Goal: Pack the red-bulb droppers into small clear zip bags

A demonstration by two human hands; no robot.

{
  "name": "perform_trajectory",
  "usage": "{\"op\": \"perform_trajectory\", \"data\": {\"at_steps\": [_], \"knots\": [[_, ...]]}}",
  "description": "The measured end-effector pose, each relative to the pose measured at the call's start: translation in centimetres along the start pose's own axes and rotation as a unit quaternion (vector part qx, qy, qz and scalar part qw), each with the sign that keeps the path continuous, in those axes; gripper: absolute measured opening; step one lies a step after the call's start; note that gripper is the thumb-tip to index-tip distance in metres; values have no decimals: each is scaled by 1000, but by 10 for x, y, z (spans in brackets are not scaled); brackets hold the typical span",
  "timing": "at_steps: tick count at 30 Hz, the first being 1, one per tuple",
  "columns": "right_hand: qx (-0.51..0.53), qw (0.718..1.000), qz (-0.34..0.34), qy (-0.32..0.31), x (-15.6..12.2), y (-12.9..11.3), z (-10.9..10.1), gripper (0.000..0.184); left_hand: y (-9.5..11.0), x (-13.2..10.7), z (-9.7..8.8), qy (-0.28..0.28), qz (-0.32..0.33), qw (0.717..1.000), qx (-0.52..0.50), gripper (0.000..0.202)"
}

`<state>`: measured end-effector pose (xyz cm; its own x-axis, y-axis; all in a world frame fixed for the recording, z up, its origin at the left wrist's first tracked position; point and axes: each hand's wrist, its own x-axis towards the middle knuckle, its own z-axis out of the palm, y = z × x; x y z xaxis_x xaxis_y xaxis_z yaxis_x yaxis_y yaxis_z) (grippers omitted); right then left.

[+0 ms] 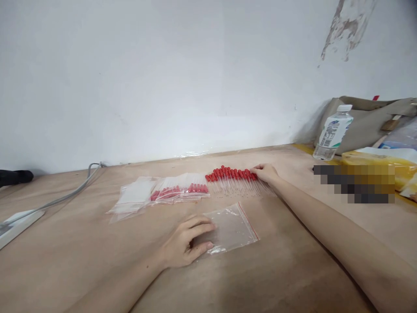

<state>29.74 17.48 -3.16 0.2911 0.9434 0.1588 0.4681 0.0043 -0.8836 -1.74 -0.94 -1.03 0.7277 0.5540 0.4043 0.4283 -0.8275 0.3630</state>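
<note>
My left hand (187, 243) rests on the near end of an empty clear zip bag (233, 228) with a red seal strip, fingers curled and pinching the bag's edge. My right hand (265, 173) reaches out to the right end of a row of several red-capped clear droppers (233, 179) lying on the table, fingertips closed on the red caps there. Left of the row lie a few filled bags of red-capped droppers (180, 191) and a pile of empty clear bags (135, 195).
The brown table (276, 269) meets a white wall. A grey cable (65, 195) and a white power strip (18, 224) lie at the left. A water bottle (332, 132), a grey bag (368, 117) and yellow packets (400, 165) stand at the right.
</note>
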Motion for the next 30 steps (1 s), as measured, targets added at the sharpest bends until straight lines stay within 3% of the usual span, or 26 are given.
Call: {"op": "perform_trajectory", "data": {"at_steps": [5,11,15,21,30], "knots": [[130,990,32,-37,-1,-6,0,17,0,0,0,-3,-3,1000,-20,34],[242,969,38,-1,-8,-24,-19,18,1,2,-1,-28,-14,999,-29,34],[285,958,24,-8,-43,-26,-30,21,1,5,-2,-51,-32,997,-41,35],[278,959,13,-48,-112,-10,-38,30,3,11,-9,-97,-81,988,-84,29],[315,944,-1,-103,-131,-13,-35,41,-1,6,-4,-96,-73,991,-51,32]]}}
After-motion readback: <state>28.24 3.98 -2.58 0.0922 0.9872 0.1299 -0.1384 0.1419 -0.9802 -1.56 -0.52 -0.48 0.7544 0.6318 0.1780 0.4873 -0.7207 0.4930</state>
